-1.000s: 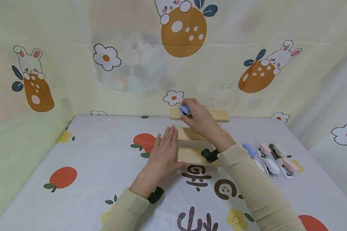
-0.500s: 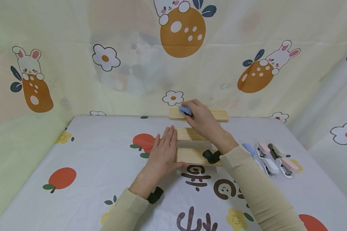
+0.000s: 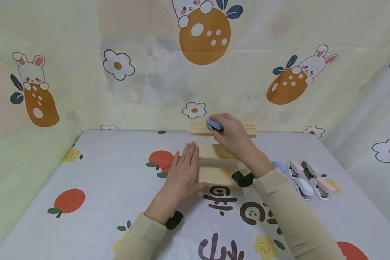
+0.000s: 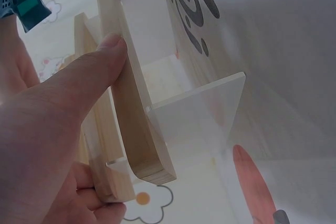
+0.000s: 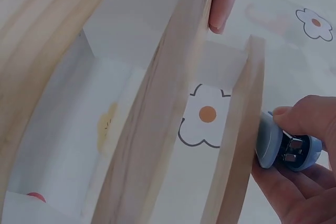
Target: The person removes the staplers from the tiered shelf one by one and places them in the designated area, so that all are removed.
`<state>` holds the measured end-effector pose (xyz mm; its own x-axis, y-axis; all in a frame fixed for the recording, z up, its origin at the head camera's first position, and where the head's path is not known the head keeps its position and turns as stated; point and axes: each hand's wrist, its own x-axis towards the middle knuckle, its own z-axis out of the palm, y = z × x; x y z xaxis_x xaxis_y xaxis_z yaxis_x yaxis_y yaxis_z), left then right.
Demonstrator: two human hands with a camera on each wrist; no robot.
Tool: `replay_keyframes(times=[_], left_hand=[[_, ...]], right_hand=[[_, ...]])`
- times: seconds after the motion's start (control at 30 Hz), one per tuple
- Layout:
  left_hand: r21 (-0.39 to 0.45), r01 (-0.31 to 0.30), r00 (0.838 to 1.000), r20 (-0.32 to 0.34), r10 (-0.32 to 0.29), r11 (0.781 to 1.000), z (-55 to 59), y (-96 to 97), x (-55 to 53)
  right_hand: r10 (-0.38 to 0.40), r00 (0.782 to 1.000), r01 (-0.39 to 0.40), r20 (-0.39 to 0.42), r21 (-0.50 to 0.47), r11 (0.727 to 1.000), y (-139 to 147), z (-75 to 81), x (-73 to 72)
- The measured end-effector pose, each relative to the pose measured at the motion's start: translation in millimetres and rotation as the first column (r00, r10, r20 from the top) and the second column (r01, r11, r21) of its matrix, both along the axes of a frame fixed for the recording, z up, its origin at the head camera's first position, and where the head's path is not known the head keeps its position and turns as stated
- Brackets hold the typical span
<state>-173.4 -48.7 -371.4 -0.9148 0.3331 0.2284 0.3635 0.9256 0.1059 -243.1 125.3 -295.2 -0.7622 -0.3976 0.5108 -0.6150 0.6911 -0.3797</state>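
Observation:
A tiered rack of pale wooden slats (image 3: 219, 176) with translucent white side panels (image 4: 197, 119) stands mid-table. My left hand (image 3: 183, 169) lies along its left end, fingers straight in the head view. Its thumb (image 4: 107, 59) presses the front slat, and the fingertips reach the slat behind. My right hand (image 3: 235, 137) holds a small light-blue stapler (image 3: 214, 125) between thumb and fingers at the rear slat (image 3: 198, 129), left of its middle. In the right wrist view, that stapler (image 5: 269, 140) sits right at the slat's outer side, its metal parts facing the camera.
Several more small staplers lie grouped at the right: a blue one (image 3: 279, 167) partly behind the right sleeve, a white one (image 3: 304, 188), a dark one (image 3: 308, 170) and pink ones (image 3: 326, 185) among them. A printed cloth curtain (image 3: 143, 101) hangs directly behind the rack.
My right hand and the blue stapler have shifted slightly right along the rear slat, and the right forearm with them. The left hand keeps its place on the rack.

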Motion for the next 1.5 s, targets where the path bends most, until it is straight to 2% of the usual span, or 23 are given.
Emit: replay_keyframes(times=[0.07, 0.63, 1.0, 1.5], left_hand=[[0.005, 0.005, 1.000, -0.018, -0.005, 1.000, -0.4, -0.6, 0.4], [0.034, 0.002, 1.000, 0.005, -0.002, 0.999, -0.7, -2.1, 2.1], [0.045, 0.010, 1.000, -0.020, -0.010, 0.999, -0.9, -0.9, 1.7], [0.029, 0.011, 1.000, -0.016, -0.011, 1.000, 0.3, 1.0, 1.7]], right_hand=[[0.002, 1.000, -0.002, -0.012, -0.008, 1.000, 2.3, 0.0, 1.9], [0.000, 0.996, -0.005, -0.092, -0.062, 0.998, 26.9, 0.2, 17.9], [-0.027, 0.989, 0.016, -0.144, -0.078, 0.997, 48.6, -2.2, 33.7], [-0.065, 0.988, 0.054, -0.137, -0.080, 0.995, 72.3, -10.6, 51.5]])
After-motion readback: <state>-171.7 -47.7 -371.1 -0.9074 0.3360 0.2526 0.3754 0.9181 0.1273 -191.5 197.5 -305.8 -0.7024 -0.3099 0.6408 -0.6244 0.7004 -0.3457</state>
